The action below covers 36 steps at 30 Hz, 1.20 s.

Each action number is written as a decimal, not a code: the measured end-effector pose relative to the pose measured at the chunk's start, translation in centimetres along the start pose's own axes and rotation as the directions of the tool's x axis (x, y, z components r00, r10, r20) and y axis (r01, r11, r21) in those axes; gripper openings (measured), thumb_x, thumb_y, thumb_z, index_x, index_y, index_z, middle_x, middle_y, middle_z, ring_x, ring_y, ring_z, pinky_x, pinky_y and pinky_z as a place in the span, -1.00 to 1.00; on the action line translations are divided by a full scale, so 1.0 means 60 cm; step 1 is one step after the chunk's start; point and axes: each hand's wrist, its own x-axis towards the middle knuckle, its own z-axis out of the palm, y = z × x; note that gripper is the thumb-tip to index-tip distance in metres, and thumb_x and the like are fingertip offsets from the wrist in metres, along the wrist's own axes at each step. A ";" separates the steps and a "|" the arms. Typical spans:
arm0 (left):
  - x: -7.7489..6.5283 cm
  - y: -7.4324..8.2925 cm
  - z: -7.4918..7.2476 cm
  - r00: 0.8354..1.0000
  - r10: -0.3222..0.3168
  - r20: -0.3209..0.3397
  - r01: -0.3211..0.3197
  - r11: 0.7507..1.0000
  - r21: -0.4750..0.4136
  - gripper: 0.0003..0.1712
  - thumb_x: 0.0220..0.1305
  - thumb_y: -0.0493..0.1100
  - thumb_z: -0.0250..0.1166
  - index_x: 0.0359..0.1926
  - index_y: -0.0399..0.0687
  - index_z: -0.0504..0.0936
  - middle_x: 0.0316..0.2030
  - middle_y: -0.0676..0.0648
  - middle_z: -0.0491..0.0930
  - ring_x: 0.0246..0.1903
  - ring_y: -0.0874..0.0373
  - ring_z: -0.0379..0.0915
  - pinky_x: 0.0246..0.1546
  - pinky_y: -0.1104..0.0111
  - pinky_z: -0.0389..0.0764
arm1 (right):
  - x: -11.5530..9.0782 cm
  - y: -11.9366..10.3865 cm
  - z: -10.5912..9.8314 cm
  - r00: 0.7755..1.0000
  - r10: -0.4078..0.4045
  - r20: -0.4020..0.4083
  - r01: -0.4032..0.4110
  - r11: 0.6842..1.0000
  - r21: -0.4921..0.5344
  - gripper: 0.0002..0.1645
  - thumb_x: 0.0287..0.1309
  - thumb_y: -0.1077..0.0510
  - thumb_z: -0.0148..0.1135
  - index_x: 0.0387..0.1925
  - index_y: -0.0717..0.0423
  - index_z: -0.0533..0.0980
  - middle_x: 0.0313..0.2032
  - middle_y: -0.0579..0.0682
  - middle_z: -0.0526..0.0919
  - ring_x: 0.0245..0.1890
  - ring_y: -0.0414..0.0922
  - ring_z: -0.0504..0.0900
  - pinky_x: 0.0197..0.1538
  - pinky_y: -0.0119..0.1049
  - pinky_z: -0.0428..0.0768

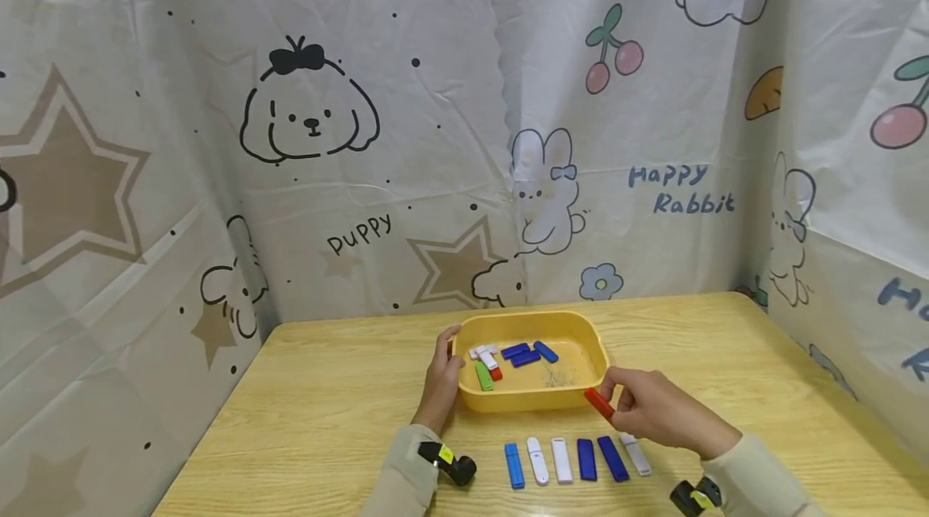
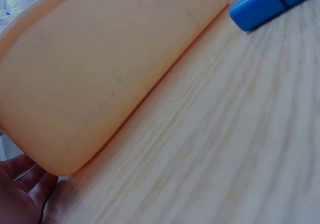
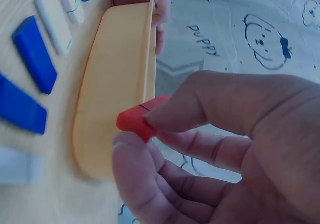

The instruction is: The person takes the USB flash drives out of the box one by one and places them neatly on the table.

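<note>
My right hand [image 1: 656, 408] pinches a red USB stick [image 1: 599, 403] between thumb and fingers, at the front right corner of a yellow plastic tray [image 1: 533, 401]. In the right wrist view the red stick [image 3: 137, 118] overlaps the tray's rim, and a dark seam crosses it. My left hand [image 1: 439, 388] grips the tray's left end, fingers and thumb at the rim. Inside the tray lie several blue sticks [image 1: 526, 358], white ones [image 1: 488, 359], a green one [image 1: 484, 376] and a partly covered red one [image 1: 497, 373].
In front of the tray a row of USB sticks lies on the wooden table [image 1: 327, 412]: a light blue one [image 1: 514, 466], white ones [image 1: 538, 460] and dark blue ones [image 1: 613, 458]. A white one [image 1: 635, 454] lies below my right hand. Printed curtains [image 1: 392, 138] enclose the table.
</note>
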 end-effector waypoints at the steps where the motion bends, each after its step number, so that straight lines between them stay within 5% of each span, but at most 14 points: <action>1: 0.000 0.000 0.000 1.000 0.000 0.000 0.000 1.000 0.000 -0.37 0.27 -0.27 -0.11 0.37 0.16 0.22 0.31 -0.18 0.29 0.25 -0.08 0.24 0.24 -0.02 0.23 | -0.005 0.006 0.000 1.000 0.023 0.006 -0.023 1.000 0.013 -0.78 -0.01 0.33 0.27 -0.31 0.06 0.45 -0.58 -0.04 0.51 -0.60 -0.14 0.45 -0.58 -0.38 0.36; 22: 0.001 -0.001 0.002 1.000 0.001 0.004 -0.001 1.000 -0.002 -0.37 0.27 -0.28 -0.11 0.37 0.15 0.21 0.41 -0.13 0.17 0.38 -0.11 0.04 0.33 -0.07 0.05 | -0.066 0.115 0.007 0.996 0.086 0.010 -0.086 0.995 0.051 -0.77 -0.13 0.30 0.22 -0.34 0.12 0.42 -0.64 -0.05 0.48 -0.67 -0.17 0.42 -0.61 -0.42 0.31; 36: -0.005 0.010 0.000 1.000 0.007 0.012 -0.007 1.000 -0.007 -0.37 0.28 -0.29 -0.13 0.38 0.11 0.20 0.39 -0.15 0.19 0.37 -0.11 0.07 0.31 -0.06 0.10 | -0.068 0.124 0.017 0.982 0.188 -0.002 -0.187 0.978 0.089 -0.81 -0.10 0.32 0.22 -0.38 0.17 0.41 -0.64 -0.02 0.51 -0.64 -0.15 0.46 -0.58 -0.40 0.36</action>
